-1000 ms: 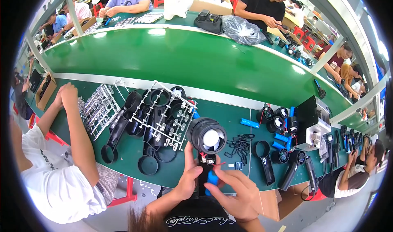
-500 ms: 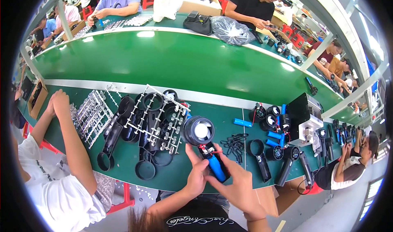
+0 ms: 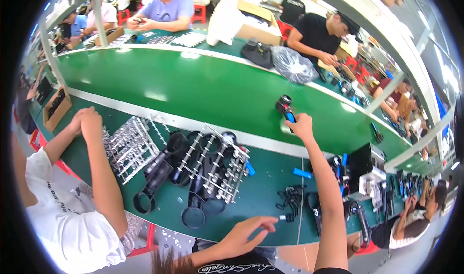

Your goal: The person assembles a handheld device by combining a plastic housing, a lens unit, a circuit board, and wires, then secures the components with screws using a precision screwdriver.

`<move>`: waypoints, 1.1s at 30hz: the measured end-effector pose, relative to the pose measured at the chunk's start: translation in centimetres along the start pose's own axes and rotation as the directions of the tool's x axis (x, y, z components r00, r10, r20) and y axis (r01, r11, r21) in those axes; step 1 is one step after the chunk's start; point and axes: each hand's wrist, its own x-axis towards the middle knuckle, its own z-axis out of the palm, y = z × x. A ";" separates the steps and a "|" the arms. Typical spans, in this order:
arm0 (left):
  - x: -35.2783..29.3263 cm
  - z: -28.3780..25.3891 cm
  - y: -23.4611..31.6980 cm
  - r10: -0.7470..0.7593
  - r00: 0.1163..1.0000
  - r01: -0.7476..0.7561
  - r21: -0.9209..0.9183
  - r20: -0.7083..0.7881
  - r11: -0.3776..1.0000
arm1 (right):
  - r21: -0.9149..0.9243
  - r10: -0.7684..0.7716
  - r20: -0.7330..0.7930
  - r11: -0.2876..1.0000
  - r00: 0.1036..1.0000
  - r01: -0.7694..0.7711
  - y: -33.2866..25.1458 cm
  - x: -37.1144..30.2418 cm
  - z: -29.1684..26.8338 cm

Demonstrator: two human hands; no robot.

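A workshop: a glossy green conveyor belt (image 3: 193, 80) runs behind a dark green workbench (image 3: 266, 187). From left to right, a co-worker's clasped hands (image 3: 88, 120) are near a silvery sprue lattice (image 3: 130, 148), apparently laid flat for access to its small parts. A second sprue frame (image 3: 224, 189) lies across black ring-headed housings (image 3: 196, 196), whose uneven heap probably props it up. The wearer's left hand (image 3: 246, 236), apparently empty, is at the bench edge, fingers extended and thumb apart, near loose black clips (image 3: 291, 198). The right hand (image 3: 303, 125), arm outstretched, pinches the lower end of a partly assembled handheld fan (image 3: 286, 108) over the belt; this grip leaves its round head and red wiring clear. Whether fan and belt touch cannot be told. Farther right, beyond a loose blue cell (image 3: 302, 173), stands a black bench machine (image 3: 368, 160).
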 end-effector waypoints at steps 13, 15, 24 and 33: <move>-2.0 -7.4 2.0 0.461 0.445 0.360 0.625 -0.767 0.693 | 0.074 -0.318 -0.232 0.937 0.919 0.342 -5.6 -1.0 2.4; -2.8 -8.8 2.3 0.587 0.465 0.597 0.724 -0.663 0.344 | 0.317 -0.494 -0.120 0.803 0.861 0.504 -9.8 -4.1 1.5; -4.6 -15.2 0.9 0.285 0.578 0.777 0.623 -0.764 0.093 | 0.615 -0.667 0.062 0.611 0.742 0.498 -16.2 -12.9 -1.5; -4.3 -13.5 2.8 0.576 0.512 0.706 0.694 -0.637 0.140 | 0.601 -0.560 -0.025 0.654 0.828 0.460 -14.0 -15.0 -4.6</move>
